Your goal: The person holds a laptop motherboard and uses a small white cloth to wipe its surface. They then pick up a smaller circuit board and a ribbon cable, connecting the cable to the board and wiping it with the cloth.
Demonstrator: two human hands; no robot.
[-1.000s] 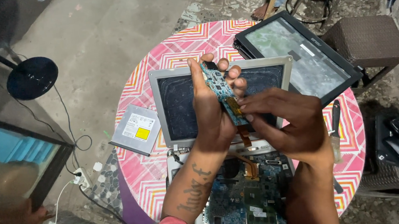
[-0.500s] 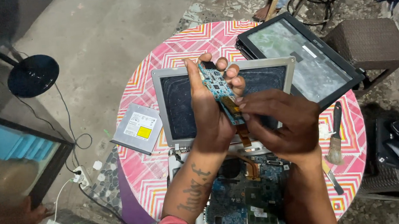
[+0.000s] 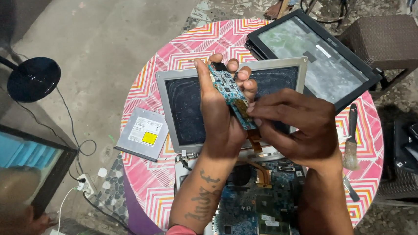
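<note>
A round bench point(image 3: 174, 46) with a pink zigzag cloth takes up most of the scene, standing on a bare concrete floor point(image 3: 114, 26). Propped across its far right edge is a black-framed laptop screen point(image 3: 317, 58), and overlapping its near corner lies a grey-framed display lid point(image 3: 184, 109) with a dark, dusty panel. Closer to the person, an opened laptop base exposes a blue motherboard point(image 3: 255, 212) with an orange ribbon cable running up from it. A flat silver optical drive point(image 3: 140, 133) with a yellow sticker hangs off the left edge of the bench. A paintbrush point(image 3: 351, 137) lies along the right side, just beside the right hand.

Above the grey lid, both hands meet on a small blue circuit board point(image 3: 227, 89), held tilted and well clear of the bench. The left hand point(image 3: 221, 116) has its grip clamped on the board, thumb on one long edge and fingers wrapped round the other. The right hand point(image 3: 292, 121) has its fingertips point(image 3: 251, 110) pinched together on the board's lower end, where an orange ribbon hangs down.
</note>
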